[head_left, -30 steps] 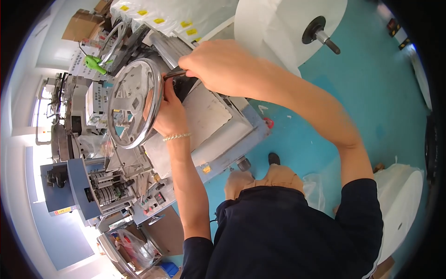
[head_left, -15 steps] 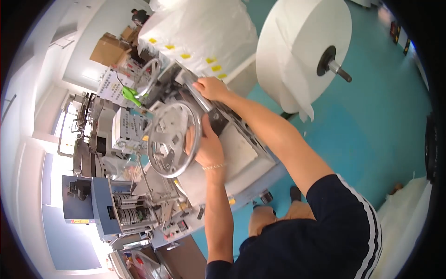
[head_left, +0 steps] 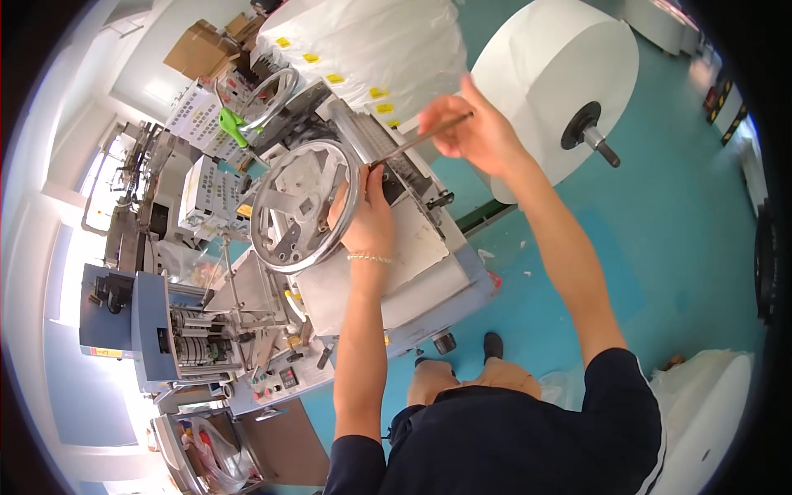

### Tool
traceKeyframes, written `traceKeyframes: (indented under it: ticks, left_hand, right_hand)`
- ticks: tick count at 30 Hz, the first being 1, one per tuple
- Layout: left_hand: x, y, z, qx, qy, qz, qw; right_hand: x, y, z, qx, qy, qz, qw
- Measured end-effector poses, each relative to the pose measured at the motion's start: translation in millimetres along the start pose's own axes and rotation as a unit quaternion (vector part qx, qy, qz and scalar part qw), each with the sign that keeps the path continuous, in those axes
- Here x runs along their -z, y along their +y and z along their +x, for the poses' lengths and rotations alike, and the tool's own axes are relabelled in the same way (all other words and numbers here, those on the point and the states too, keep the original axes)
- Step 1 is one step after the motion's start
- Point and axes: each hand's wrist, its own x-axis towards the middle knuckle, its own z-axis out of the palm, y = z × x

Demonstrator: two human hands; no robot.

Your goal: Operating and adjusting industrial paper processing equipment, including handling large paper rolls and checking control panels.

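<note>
Left hand (head_left: pixel 367 216) grips the right side of the rim of 1 large metal handwheel (head_left: pixel 304 206), fingers wrapped around the rim, a thin bracelet on the wrist. The right hand (head_left: pixel 474 132) is raised above the machine (head_left: pixel 412 264) and pinches 1 thin dark rod (head_left: pixel 417 142) between thumb and fingers; the rod slants down and left from that hand, and its far tip reaches the dark slot just above the left hand, beside the wheel's upper right edge. So the wheel lies under the left palm, and the rod runs between the 2 hands, held only by the right.

Around them stand 1 big white paper roll (head_left: pixel 549 91) on a dark spindle, to the right of the right hand, and 1 heap of white plastic-wrapped bundles (head_left: pixel 363 41) with small yellow labels behind the machine. 1 green clip (head_left: pixel 233 125) sits at the upper left near a second, smaller wheel (head_left: pixel 276 91). The floor (head_left: pixel 660 247) is teal. 1 shoe shows below the machine.

Compared with half a second ago, the right hand has lifted off the machine top and drawn up and right, now showing the rod clearly, while the left hand keeps its hold on the wheel's right rim.
</note>
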Motion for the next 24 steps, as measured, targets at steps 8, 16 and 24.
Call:
traceKeyframes:
  ticks: [8,16,24]
  left_hand:
    - [4.9,-11.9,-0.9,-0.018,-0.001,0.031,0.999]
    - [4.1,-3.5,-4.5,-0.022,0.042,0.032,0.998]
    - [-2.7,-4.2,-9.2,0.114,0.000,0.017,0.993]
  right_hand:
    - [-52.7,8.2,-57.6,0.190,0.078,-0.667,0.716]
    - [-31.6,28.1,32.0,0.059,0.218,-0.810,0.541]
    - [-17.5,68.0,129.6,0.229,0.049,-0.809,0.539]
